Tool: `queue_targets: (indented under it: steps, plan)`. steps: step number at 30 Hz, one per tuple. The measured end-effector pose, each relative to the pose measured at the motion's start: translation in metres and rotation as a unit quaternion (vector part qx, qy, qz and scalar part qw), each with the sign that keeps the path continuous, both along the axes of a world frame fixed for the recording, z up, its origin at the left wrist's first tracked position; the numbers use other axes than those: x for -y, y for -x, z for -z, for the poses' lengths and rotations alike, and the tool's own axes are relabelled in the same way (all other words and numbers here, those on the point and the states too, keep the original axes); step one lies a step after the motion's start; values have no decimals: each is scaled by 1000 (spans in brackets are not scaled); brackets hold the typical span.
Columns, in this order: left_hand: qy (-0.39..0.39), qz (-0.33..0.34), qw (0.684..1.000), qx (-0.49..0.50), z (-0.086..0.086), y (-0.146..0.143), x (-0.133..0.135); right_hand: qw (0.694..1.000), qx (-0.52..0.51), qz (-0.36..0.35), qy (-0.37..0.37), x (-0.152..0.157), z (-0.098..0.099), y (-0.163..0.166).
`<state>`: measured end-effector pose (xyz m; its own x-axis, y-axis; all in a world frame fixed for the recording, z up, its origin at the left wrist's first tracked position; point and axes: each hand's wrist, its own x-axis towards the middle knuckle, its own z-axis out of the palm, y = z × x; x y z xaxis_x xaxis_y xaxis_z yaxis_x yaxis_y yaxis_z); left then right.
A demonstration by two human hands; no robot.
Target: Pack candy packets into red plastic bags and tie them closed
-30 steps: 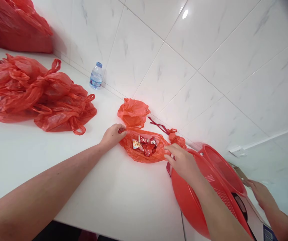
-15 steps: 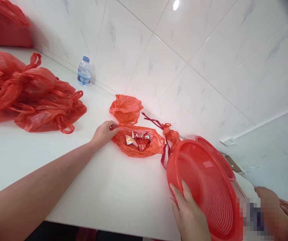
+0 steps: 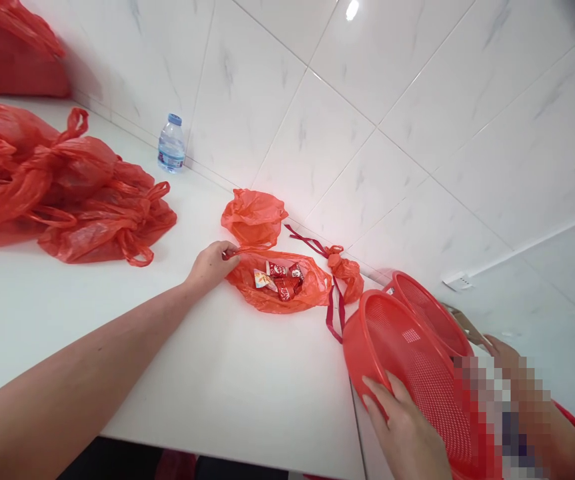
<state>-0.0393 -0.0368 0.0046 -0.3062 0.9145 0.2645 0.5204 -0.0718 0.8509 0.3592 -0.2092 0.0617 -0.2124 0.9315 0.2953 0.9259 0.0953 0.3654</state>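
My left hand (image 3: 213,268) pinches the left edge of a red plastic bag (image 3: 255,299), which lies open on the white table. Inside the bag are several small wrapped snacks (image 3: 285,288), mostly red, one pale. My right hand (image 3: 410,427) grips the near rim of a red plastic basket (image 3: 367,333) with perforated walls, tilted at the table's right side. Its thumb and fingers wrap over the rim. Against the wall, right behind the open bag, sits a crumpled red bag (image 3: 255,217).
Several knotted red bags (image 3: 107,213) pile up at left. A water bottle (image 3: 171,145) stands by the tiled wall. A small tied bag (image 3: 346,275) with dark red ribbons lies near the baskets. Behind is a second red basket (image 3: 430,307); another person's arm (image 3: 527,387) reaches in at right.
My right hand has shifted the red basket to the right, away from the open bag. The other person's hand has moved up towards the second basket. My left hand keeps its hold.
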Motion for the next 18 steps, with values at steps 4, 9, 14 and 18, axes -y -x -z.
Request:
queue_targets:
  steps: [4, 9, 14, 18]
  plan:
    - [2, -12, 1000, -8, 0, -1, 0, 1000, -25, -1, -10, -5, -5, -12]
    - [-24, -22, 998, -52, 0, -1, 2, 985, -157, -51, -47, -13, -14, 30]
    - [14, -24, 997, -66, -4, 0, 4, 929, -361, -82, 26, -56, -2, 83]
    - [30, -32, 997, -69, -5, 2, 4, 853, -520, -37, -12, -122, 16, 97]
